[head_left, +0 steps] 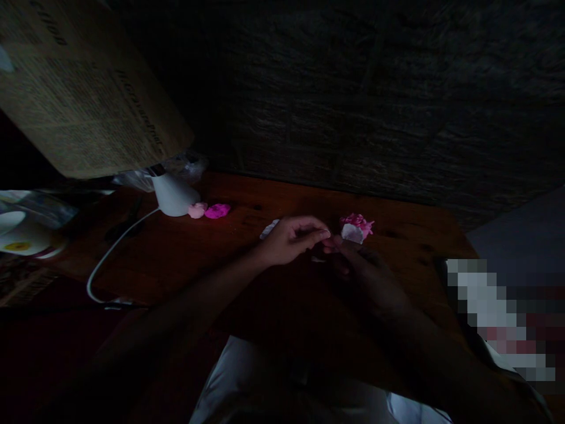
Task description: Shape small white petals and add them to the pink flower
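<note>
My left hand (293, 238) is closed, thumb and forefinger pinched together at the middle of the wooden table. Its fingertips meet those of my right hand (353, 259), which is also closed. Whatever lies between the fingertips is too small and dark to make out. Just beyond my right hand are a pink ruffled piece (364, 224) like a flower and a whitish rounded piece (352, 234) in front of it. Behind my left hand a white flat piece (269, 228) is partly hidden.
A lamp with a newsprint shade (97, 94) and white base (174, 194) stands at the left, its white cord (103, 253) curving forward. Beside the base lie a pale pink lump (197, 210) and a magenta lump (218, 211). A dark wall (353, 106) rises behind the wooden table (282, 194).
</note>
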A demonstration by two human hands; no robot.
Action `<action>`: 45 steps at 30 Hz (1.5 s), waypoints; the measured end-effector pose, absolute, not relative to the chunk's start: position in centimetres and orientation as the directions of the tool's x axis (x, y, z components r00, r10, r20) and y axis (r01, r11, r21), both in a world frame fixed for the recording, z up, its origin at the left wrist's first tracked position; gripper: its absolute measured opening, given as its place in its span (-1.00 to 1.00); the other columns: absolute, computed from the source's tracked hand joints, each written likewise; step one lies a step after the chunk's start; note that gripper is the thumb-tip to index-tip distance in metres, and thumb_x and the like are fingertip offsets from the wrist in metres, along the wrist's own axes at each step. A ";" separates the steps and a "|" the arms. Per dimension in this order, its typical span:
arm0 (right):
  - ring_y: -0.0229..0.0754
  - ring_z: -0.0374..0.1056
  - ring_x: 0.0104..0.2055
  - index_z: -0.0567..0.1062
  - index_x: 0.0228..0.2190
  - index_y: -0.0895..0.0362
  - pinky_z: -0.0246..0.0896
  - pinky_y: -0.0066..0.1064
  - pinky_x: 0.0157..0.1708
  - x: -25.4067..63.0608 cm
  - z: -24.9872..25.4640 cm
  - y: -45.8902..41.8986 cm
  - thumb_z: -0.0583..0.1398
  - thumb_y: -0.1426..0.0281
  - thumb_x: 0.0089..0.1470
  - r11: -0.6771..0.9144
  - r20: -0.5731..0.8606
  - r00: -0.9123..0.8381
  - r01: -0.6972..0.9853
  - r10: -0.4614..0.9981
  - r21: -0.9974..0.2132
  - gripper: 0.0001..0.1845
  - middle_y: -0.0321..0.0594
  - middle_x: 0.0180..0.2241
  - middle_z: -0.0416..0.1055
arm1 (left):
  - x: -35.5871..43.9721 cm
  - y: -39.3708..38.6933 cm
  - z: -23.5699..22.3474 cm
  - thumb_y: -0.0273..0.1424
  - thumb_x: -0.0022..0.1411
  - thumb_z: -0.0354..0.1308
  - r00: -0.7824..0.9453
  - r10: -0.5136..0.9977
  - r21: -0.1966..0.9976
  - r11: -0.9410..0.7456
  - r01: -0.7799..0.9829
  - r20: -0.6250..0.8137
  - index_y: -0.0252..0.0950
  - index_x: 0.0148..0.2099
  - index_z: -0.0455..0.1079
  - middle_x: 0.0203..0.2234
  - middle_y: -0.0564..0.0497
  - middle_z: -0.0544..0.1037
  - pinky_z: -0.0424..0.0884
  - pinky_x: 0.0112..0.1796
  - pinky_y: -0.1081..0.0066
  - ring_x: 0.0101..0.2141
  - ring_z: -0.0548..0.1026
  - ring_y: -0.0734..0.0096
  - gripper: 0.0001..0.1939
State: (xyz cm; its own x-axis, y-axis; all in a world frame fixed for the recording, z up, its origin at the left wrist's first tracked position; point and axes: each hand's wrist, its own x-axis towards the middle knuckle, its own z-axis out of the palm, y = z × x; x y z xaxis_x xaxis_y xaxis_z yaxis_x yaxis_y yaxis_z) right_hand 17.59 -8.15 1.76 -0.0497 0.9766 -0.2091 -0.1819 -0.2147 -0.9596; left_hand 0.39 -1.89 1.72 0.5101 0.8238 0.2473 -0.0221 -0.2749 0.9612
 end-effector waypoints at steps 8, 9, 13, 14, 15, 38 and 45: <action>-0.34 0.05 -0.57 0.63 -0.41 0.14 -0.14 -0.39 -0.55 17.6 1.6 -8.1 0.40 -0.02 -0.07 -0.190 -0.189 -0.019 -0.143 0.982 -0.971 -0.54 -0.35 -0.60 0.33 | 0.5 -1.7 1.9 -0.12 0.21 0.28 0.488 0.863 0.991 -0.116 -0.060 0.130 -0.34 -0.25 0.45 -0.54 0.11 0.44 0.19 -0.58 0.56 -0.59 0.29 0.64 -0.65; -0.34 0.05 -0.57 0.63 -0.40 0.13 -0.13 -0.40 -0.55 17.6 1.5 -8.1 0.39 -0.03 -0.06 -0.189 -0.189 -0.017 -0.139 0.982 -0.972 -0.55 -0.34 -0.58 0.35 | 0.6 -1.7 1.9 -0.11 0.19 0.30 0.487 0.866 0.993 -0.087 -0.076 0.113 -0.34 -0.25 0.44 -0.54 0.11 0.44 0.18 -0.60 0.56 -0.61 0.29 0.65 -0.64; -0.34 0.10 -0.55 0.64 -0.36 0.12 -0.09 -0.41 -0.54 17.7 1.2 -8.0 0.40 -0.01 -0.06 -0.193 -0.193 -0.014 -0.122 0.981 -0.974 -0.56 -0.29 -0.48 0.46 | 0.7 -1.6 1.7 -0.18 0.08 0.40 0.478 0.874 0.990 -0.021 -0.138 0.085 -0.34 -0.24 0.43 -0.53 0.13 0.46 0.17 -0.62 0.57 -0.64 0.29 0.69 -0.64; -0.34 0.11 -0.55 0.65 -0.35 0.12 -0.08 -0.41 -0.54 17.7 1.1 -8.1 0.40 -0.01 -0.05 -0.189 -0.189 -0.016 -0.121 0.982 -0.975 -0.56 -0.29 -0.48 0.46 | 0.7 -1.6 1.7 -0.20 0.06 0.41 0.475 0.876 0.989 -0.017 -0.148 0.086 -0.34 -0.24 0.43 -0.54 0.13 0.46 0.18 -0.62 0.57 -0.64 0.29 0.69 -0.64; -0.34 0.11 -0.55 0.65 -0.35 0.12 -0.07 -0.41 -0.54 17.8 1.1 -8.1 0.39 -0.01 -0.03 -0.183 -0.182 -0.020 -0.120 0.983 -0.976 -0.57 -0.30 -0.49 0.46 | 0.7 -1.6 1.7 -0.21 0.05 0.42 0.472 0.877 0.988 -0.016 -0.156 0.089 -0.34 -0.24 0.44 -0.54 0.13 0.46 0.18 -0.62 0.57 -0.63 0.30 0.68 -0.64; -0.31 0.13 -0.54 0.63 -0.42 0.12 -0.01 -0.42 -0.53 17.8 1.7 -8.3 0.37 -0.09 -0.06 -0.149 -0.149 -0.049 -0.006 0.988 -0.989 -0.50 -0.32 -0.57 0.37 | 0.3 -1.6 1.7 -0.22 0.05 0.43 0.499 0.862 0.993 -0.045 -0.111 0.095 -0.35 -0.35 0.56 -0.57 0.06 0.52 0.20 -0.55 0.53 -0.59 0.33 0.63 -0.72; -0.31 0.15 -0.54 0.64 -0.39 0.13 -0.01 -0.41 -0.53 17.9 1.6 -8.3 0.35 -0.09 -0.03 -0.132 -0.133 -0.039 0.019 0.990 -0.991 -0.49 -0.32 -0.58 0.36 | 0.3 -1.6 1.7 -0.19 0.02 0.46 0.476 0.874 0.993 -0.050 -0.103 0.093 -0.36 -0.38 0.53 -0.62 0.11 0.47 0.18 -0.56 0.54 -0.62 0.28 0.66 -0.68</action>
State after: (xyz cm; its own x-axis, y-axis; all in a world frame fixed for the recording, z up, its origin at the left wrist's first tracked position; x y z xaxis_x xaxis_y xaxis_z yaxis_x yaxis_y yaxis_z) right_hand 17.88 -8.29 1.64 -0.0389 0.9904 -0.1330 0.0188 -0.1323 -0.9910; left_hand 0.30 -1.64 1.72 0.4761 0.8744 0.0933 -0.1025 -0.0501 0.9935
